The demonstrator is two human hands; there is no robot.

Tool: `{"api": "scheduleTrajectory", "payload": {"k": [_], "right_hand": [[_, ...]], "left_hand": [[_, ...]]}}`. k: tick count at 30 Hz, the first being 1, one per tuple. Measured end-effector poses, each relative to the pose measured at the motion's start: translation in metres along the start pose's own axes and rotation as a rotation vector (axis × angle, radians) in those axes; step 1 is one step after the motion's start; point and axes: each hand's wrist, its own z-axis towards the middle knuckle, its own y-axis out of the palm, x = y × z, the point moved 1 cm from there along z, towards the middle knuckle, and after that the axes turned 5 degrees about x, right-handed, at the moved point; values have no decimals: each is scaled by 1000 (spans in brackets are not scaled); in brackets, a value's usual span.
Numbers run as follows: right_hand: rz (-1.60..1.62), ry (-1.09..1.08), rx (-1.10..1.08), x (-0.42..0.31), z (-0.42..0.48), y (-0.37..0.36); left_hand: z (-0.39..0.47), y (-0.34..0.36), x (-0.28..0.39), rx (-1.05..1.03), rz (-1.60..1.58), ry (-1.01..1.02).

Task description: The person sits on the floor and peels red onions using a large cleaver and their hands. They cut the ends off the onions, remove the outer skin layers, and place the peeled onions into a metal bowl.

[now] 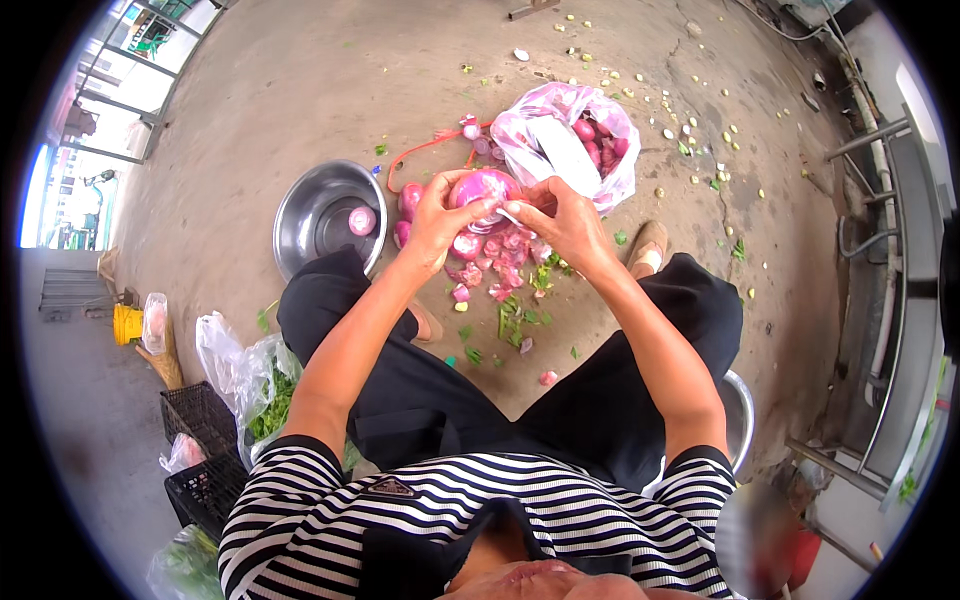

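A large red onion, glossy purple-pink, is held above the floor in front of me. My left hand grips its left side, thumb across the near face. At the right side of the same onion, my right hand pinches its edge between thumb and fingers. Something thin and pale shows at the right fingertips; whether skin or a blade, I cannot tell. Loose onion skins lie beneath the hands, beside another red onion. To the left, a steel bowl contains one peeled onion.
Beyond my hands stands a plastic bag of red onions. More onions rest by the bowl. Leaf scraps litter the concrete floor. Black crates and bagged greens are at left; a metal rack stands right.
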Motion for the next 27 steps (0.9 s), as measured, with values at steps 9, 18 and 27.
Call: {"api": "scheduleTrajectory", "payload": {"k": [9,18,27], "right_hand": [[277,169,-158,16,4,1],[177,117,-411,14,-9,-5],[-73,-90,-624,7,-7,-16]], "left_hand": [[-2,1,-3,49,-175,-50],[9,-9,-4,111,-515,-223],[17,-19,-14,145,-581,-328]]}}
